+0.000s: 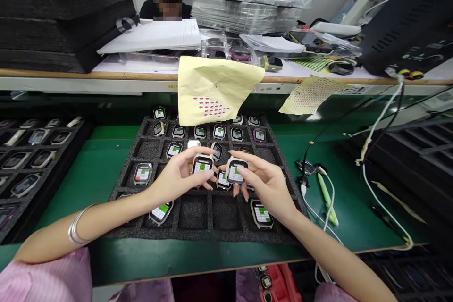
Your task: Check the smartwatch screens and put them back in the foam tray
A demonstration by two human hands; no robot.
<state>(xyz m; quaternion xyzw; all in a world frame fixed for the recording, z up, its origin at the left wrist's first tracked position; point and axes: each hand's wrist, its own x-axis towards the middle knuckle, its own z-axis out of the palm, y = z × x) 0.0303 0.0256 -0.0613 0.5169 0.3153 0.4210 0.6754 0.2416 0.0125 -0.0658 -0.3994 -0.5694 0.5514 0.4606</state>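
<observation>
Above the middle of a black foam tray [194,233], my left hand [180,172] is closed on a smartwatch [202,165] with a lit green-and-white screen. Close beside it, my right hand [267,181] grips a second smartwatch [234,172], its thumb on the screen. Both watches have light cases and no straps. More watches with lit screens lie in the tray's pockets, such as one watch [262,213] at the front right and another watch [142,173] at the left that shows some red. My hands cover several pockets in the centre.
A second foam tray of watches [35,170] lies at the left. Cables [332,188] and a green pen-like tool [327,200] are on the right of the green bench. Yellow paper [215,87] hangs from the shelf over the tray's back. Two people are beyond the shelf.
</observation>
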